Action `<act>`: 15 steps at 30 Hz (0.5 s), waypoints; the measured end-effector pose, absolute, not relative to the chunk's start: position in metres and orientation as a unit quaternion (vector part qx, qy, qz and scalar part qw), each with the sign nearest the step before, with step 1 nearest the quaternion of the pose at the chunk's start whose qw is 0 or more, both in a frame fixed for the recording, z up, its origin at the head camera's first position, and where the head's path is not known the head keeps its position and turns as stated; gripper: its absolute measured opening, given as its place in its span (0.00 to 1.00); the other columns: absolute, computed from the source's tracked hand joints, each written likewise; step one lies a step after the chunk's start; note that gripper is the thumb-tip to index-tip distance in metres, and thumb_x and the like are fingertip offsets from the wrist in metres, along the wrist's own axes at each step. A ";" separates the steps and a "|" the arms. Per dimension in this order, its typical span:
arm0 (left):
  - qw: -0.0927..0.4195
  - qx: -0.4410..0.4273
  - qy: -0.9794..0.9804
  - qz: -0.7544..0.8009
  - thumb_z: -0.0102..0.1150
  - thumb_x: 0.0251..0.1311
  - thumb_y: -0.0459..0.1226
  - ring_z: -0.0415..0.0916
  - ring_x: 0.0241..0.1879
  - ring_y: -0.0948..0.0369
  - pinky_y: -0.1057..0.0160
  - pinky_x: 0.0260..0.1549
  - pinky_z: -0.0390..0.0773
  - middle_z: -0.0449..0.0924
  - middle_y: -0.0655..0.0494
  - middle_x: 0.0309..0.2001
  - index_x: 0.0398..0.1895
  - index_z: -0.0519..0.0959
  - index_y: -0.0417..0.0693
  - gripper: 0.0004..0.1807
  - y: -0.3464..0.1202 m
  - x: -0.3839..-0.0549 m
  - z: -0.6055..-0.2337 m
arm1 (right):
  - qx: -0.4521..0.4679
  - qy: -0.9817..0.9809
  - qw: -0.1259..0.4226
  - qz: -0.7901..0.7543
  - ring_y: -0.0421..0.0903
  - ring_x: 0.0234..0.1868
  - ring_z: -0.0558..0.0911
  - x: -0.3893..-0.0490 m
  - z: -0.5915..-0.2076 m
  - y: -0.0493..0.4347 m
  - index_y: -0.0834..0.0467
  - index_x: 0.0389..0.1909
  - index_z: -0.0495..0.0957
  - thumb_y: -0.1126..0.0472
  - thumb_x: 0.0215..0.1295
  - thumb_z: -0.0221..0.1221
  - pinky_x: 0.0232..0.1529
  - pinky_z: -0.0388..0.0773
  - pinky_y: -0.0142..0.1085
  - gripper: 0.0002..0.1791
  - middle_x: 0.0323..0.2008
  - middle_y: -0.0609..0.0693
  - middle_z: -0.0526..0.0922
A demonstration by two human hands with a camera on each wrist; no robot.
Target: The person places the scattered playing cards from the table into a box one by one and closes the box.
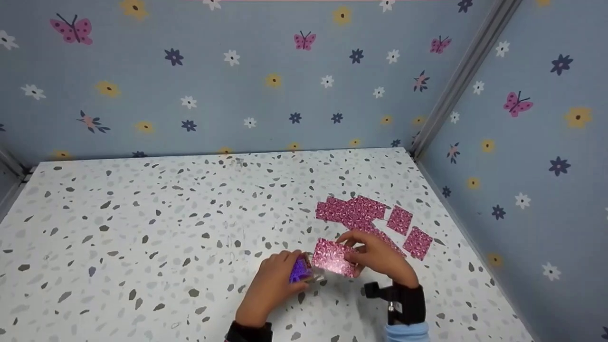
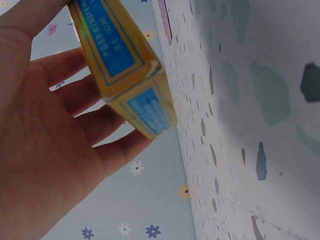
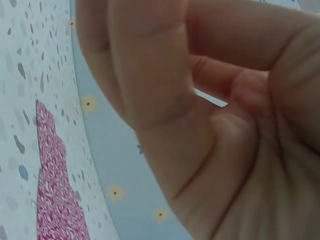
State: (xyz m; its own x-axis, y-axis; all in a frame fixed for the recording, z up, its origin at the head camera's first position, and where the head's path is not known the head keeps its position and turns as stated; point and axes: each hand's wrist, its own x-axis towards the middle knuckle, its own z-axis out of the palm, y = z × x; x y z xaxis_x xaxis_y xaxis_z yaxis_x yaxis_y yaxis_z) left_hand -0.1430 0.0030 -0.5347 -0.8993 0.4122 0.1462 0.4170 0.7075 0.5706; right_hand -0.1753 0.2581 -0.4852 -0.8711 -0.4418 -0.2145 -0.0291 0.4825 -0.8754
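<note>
My left hand (image 1: pixel 271 282) grips a small card box between thumb and fingers. From the head it shows a purple face (image 1: pixel 300 270); in the left wrist view the box (image 2: pixel 117 55) is golden yellow with blue printed panels. A pink patterned playing card (image 1: pixel 330 257) is pinched in my right hand (image 1: pixel 380 256), just right of the box and tilted so that it catches the light. In the right wrist view the curled fingers (image 3: pixel 150 65) fill most of the picture and hide this card.
Beyond my right hand, several pink patterned cards (image 1: pixel 354 209) lie overlapping on the white speckled table (image 1: pixel 156 228). Two single cards lie apart at their right, one card (image 1: pixel 399 220) behind the other card (image 1: pixel 418 242). Blue flowered walls (image 1: pixel 256 57) stand behind and at the right.
</note>
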 end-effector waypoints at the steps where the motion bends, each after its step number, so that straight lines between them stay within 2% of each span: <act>1: 0.006 -0.226 -0.924 -0.309 0.68 0.45 0.50 0.74 0.47 0.49 0.49 0.48 0.72 0.77 0.47 0.49 0.57 0.71 0.44 0.36 0.003 -0.143 -0.534 | -0.140 0.835 0.213 -0.488 0.43 0.24 0.80 -0.175 -0.485 0.257 0.60 0.54 0.72 0.68 0.63 0.55 0.28 0.83 0.44 0.18 0.45 0.62 0.75; 7: 0.012 -0.230 -0.923 -0.307 0.69 0.43 0.50 0.74 0.46 0.50 0.49 0.47 0.73 0.77 0.47 0.48 0.56 0.71 0.45 0.36 0.001 -0.143 -0.534 | -0.137 0.837 0.224 -0.479 0.43 0.22 0.79 -0.174 -0.485 0.251 0.62 0.54 0.72 0.69 0.63 0.52 0.29 0.82 0.51 0.17 0.46 0.62 0.74; 10: 0.017 -0.233 -0.923 -0.306 0.69 0.43 0.50 0.75 0.46 0.50 0.49 0.47 0.73 0.77 0.48 0.48 0.56 0.71 0.45 0.36 0.001 -0.144 -0.534 | -0.155 0.844 0.224 -0.462 0.41 0.21 0.78 -0.175 -0.484 0.249 0.61 0.53 0.73 0.69 0.63 0.52 0.27 0.82 0.48 0.16 0.45 0.61 0.76; 15: 0.023 -0.238 -0.922 -0.304 0.70 0.42 0.50 0.75 0.47 0.50 0.49 0.48 0.73 0.77 0.48 0.48 0.56 0.71 0.44 0.37 0.001 -0.144 -0.535 | -0.183 0.860 0.209 -0.428 0.38 0.18 0.74 -0.175 -0.484 0.245 0.59 0.51 0.76 0.68 0.64 0.53 0.18 0.79 0.35 0.15 0.41 0.59 0.79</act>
